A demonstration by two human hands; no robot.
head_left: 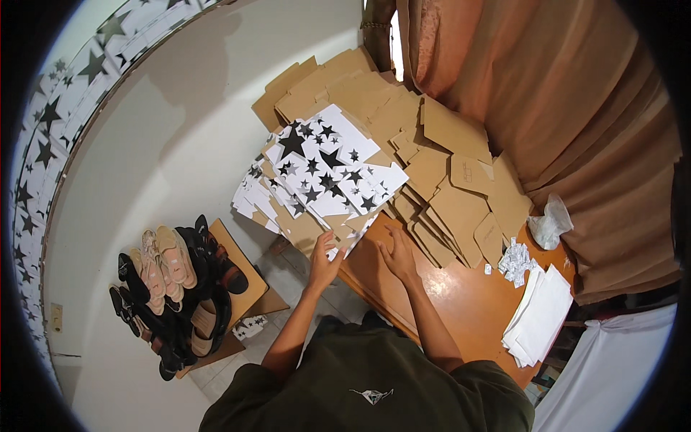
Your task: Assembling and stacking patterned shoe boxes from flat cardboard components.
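Note:
A stack of flat cardboard sheets printed white with black and grey stars (327, 162) lies in front of me, reaching over the table's left edge. My left hand (327, 261) is at the near edge of this stack, fingers apart; whether it touches the sheets I cannot tell. Over the orange-brown table (432, 309), just right of the stack's near corner, my right hand (398, 253) is held with its fingers spread and nothing in it. Plain brown flat cardboard blanks (457, 216) are heaped behind and to the right of the starred sheets.
Several shoes and sandals (173, 270) are piled on a cardboard box (241, 277) at the left. On the table's right side are white paper sheets (536, 317), a heap of small white pieces (517, 261) and a clear plastic bag (551, 223). A brown curtain (547, 108) hangs behind.

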